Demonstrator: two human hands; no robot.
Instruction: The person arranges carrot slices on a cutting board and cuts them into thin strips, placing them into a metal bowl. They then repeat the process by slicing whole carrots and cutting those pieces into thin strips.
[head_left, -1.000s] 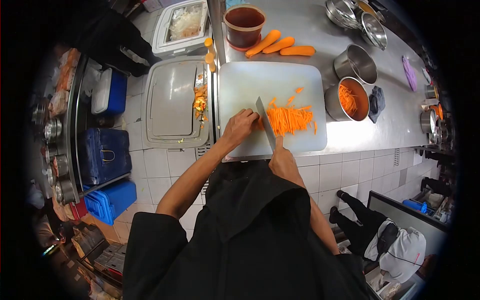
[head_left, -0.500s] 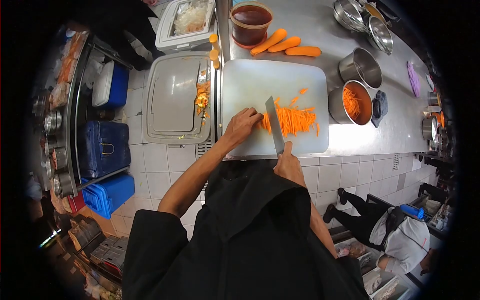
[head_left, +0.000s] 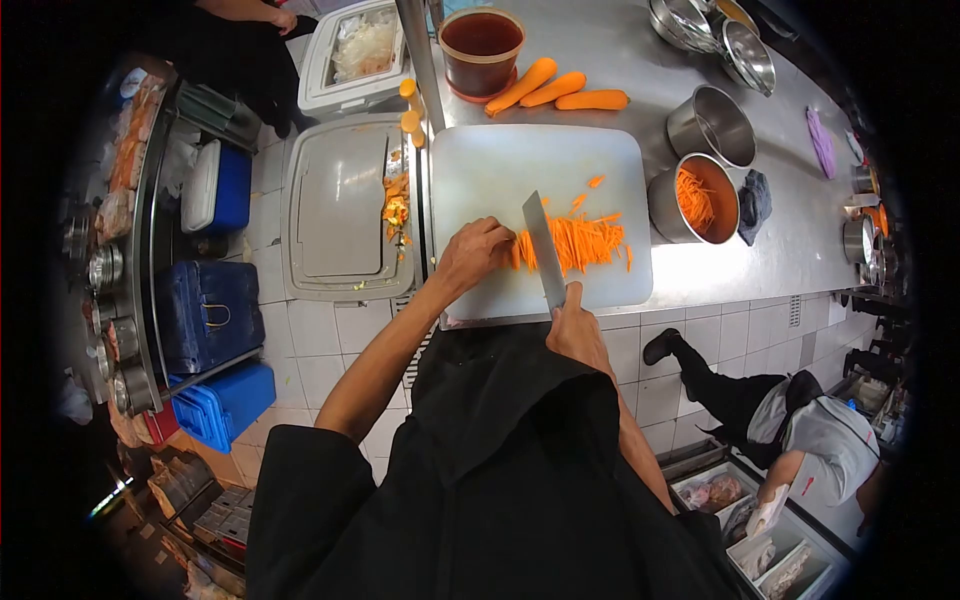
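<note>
My right hand [head_left: 577, 330] is wrapped round the handle of a broad-bladed knife [head_left: 543, 245]. Its blade stands across a pile of orange carrot strips [head_left: 590, 243] on the white cutting board [head_left: 530, 155]. To the left of the blade, my left hand [head_left: 476, 254] has its fingers curled and pressed on the carrot [head_left: 516, 254] at the pile's left end; those fingers hide part of it. A few loose strips lie above and to the right of the pile. More shreds [head_left: 693, 200] fill part of a steel pot [head_left: 668, 208] right of the board.
Whole carrots [head_left: 556, 88] lie behind the board beside a tub of dark red liquid [head_left: 482, 62]. A second steel pot [head_left: 711, 125] and a dark cloth [head_left: 755, 205] sit to the right. Peelings [head_left: 397, 205] rest by a lidded grey bin [head_left: 340, 205]. A co-worker [head_left: 820, 430] is behind at right.
The knife and both hands keep nearly the same place over the carrot pile. My view has shifted slightly. The co-worker at right has changed posture, with an arm now reaching over the containers.
</note>
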